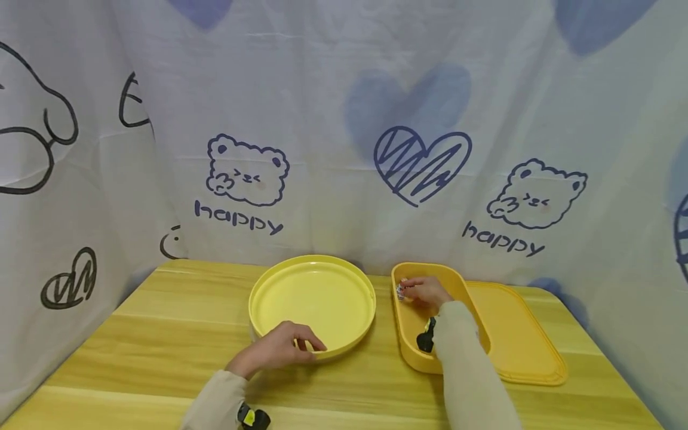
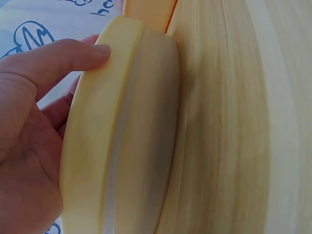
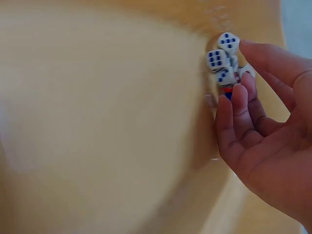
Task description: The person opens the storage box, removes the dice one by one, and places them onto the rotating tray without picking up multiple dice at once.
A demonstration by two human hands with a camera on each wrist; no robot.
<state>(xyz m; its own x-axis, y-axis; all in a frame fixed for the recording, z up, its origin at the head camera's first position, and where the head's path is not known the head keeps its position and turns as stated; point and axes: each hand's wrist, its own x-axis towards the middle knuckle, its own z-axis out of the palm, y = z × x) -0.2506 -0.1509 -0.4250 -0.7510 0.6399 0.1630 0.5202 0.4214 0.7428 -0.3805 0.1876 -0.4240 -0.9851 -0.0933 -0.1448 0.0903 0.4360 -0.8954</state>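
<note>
A yellow round tray point(image 1: 312, 301) with a raised rim is on the table. My left hand point(image 1: 282, 345) holds its near rim; in the left wrist view the thumb point(image 2: 95, 53) presses on the outer side and the other fingers are partly hidden behind it. My right hand point(image 1: 427, 291) reaches inside an orange rectangular box point(image 1: 412, 359), at its far left corner. There the right wrist view shows several white dice point(image 3: 220, 61) with dark blue pips, bunched between the thumb and the curled fingers point(image 3: 240, 105). Some dice are partly hidden by the fingertips.
An orange flat lid point(image 1: 518, 334) lies on the table to the right of the box, partly under it. Behind the wooden table point(image 1: 177, 334) hangs a white curtain point(image 1: 333, 197) with bear and heart drawings. Black straps with small devices are on both wrists.
</note>
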